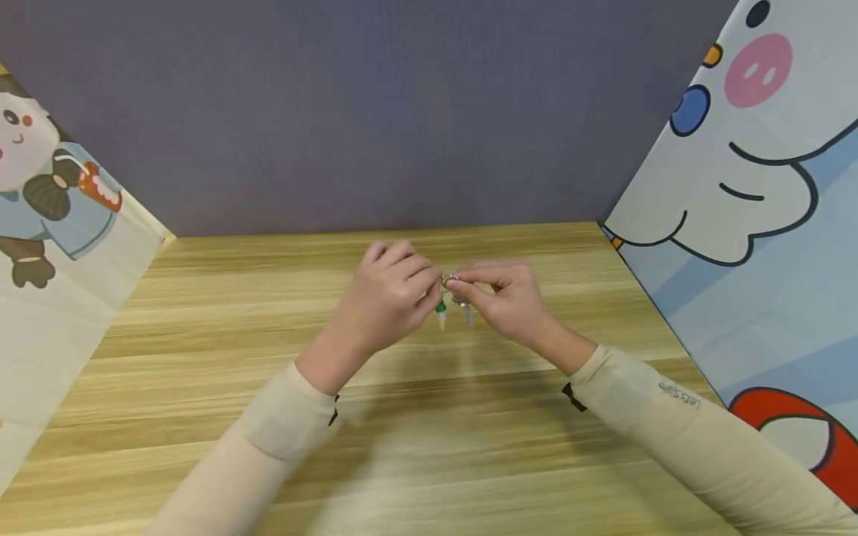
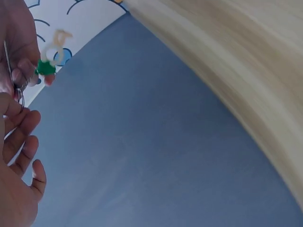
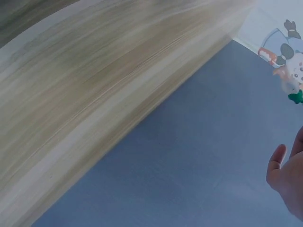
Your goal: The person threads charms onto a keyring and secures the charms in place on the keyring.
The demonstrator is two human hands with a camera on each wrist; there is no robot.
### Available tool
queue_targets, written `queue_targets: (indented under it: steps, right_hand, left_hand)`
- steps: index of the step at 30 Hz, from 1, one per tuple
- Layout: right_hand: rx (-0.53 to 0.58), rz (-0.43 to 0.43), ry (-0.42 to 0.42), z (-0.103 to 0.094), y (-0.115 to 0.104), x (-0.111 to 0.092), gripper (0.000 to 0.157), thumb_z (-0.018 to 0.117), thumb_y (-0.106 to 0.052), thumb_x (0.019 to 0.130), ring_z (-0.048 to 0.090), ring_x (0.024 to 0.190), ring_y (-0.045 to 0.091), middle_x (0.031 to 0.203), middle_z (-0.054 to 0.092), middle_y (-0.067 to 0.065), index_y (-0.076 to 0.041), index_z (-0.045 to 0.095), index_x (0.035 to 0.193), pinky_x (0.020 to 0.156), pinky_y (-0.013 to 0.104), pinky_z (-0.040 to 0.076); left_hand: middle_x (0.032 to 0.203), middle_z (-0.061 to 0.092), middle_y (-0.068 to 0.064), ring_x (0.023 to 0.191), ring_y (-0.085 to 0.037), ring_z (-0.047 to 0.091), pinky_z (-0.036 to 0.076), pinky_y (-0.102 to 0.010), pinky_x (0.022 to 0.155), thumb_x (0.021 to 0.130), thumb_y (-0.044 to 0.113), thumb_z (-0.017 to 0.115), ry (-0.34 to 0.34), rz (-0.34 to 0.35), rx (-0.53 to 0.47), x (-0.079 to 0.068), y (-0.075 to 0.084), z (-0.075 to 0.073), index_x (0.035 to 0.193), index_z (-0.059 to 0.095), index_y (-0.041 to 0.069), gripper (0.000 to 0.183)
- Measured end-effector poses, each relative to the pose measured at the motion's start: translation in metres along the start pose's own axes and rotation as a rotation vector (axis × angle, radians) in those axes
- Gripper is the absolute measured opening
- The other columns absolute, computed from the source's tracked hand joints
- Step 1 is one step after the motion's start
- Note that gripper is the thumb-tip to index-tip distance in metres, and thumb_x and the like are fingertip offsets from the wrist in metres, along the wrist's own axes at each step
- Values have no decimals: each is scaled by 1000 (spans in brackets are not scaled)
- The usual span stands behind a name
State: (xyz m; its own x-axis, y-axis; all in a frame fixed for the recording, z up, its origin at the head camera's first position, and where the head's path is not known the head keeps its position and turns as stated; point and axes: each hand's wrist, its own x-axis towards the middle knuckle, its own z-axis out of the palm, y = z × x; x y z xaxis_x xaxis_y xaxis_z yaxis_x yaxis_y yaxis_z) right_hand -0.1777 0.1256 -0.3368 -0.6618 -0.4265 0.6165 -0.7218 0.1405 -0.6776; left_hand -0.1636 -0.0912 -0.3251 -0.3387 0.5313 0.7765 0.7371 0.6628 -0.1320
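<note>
Left hand (image 1: 392, 298) and right hand (image 1: 507, 301) pinch a metal key ring (image 1: 448, 280) bearing a silver key (image 1: 468, 313) and green-topped pale charm (image 1: 441, 312).

In front of you: flat slate-grey wall (image 1: 375, 119), meeting the far edge of the pale yellow-brown wood-grain worktop (image 1: 221, 372). To your left: cream printed panel (image 1: 60, 327), cartoon figure (image 1: 74, 216) in light blue. To your right: white-and-pale-blue printed panel (image 1: 751, 320), large pink-snouted cartoon animal (image 1: 710, 164). Light soft; you have whitish glare and diffuse shadows on the worktop's near half. In both wrist views the wall reads bluer.
</note>
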Motion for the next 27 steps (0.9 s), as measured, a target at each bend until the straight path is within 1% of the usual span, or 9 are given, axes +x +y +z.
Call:
queue_targets:
  steps: [5,8,12,15,19,25,27]
  right_hand:
    - [-79,-12,-39,-2,0,0,12,75,9,92,78,78,13,92,82,15,1,84,93,73,25,63]
    - [-103,-9,-59,-3,0,0,12,75,8,93,77,75,17,89,82,15,0,85,93,71,26,62]
    - [-116,0,-78,-3,2,-1,12,74,7,94,76,74,18,88,82,15,1,84,93,69,28,62]
    - [-114,13,-81,-3,0,-1,10,75,5,94,77,75,18,90,82,14,2,84,94,69,28,62]
    - [-85,41,-75,-1,-1,-1,9,75,5,94,77,77,18,92,83,15,3,84,94,70,25,61]
    - [-53,109,-54,4,-3,-1,11,75,2,96,77,82,10,98,83,15,1,85,99,73,22,60]
    - [-44,138,-47,5,-3,-1,11,75,1,97,79,83,15,100,83,15,0,85,100,73,23,61]
  left_hand:
    - [92,81,0,92,-22,70,53,-39,82,96,11,70,-57,74,52,1,-2,-4,93,82,11,12]
    - [92,82,2,92,-21,69,53,-39,84,96,12,71,-82,108,83,2,-4,-6,93,82,12,11]
    - [89,81,3,88,-21,70,53,-39,84,95,14,72,-93,142,119,1,-5,-6,89,81,13,11]
    - [87,80,1,85,-21,70,54,-38,83,94,13,71,-91,159,137,1,-6,-5,85,77,13,11]
    - [84,78,-1,83,-21,70,55,-39,83,94,11,70,-79,159,147,0,-6,-5,83,74,12,12]
    - [83,79,0,81,-21,70,54,-38,81,94,9,67,-46,121,148,-2,-6,-5,81,75,11,15]
    - [82,79,0,81,-20,70,53,-38,80,94,9,66,-42,108,144,-3,-6,-5,81,75,11,17]
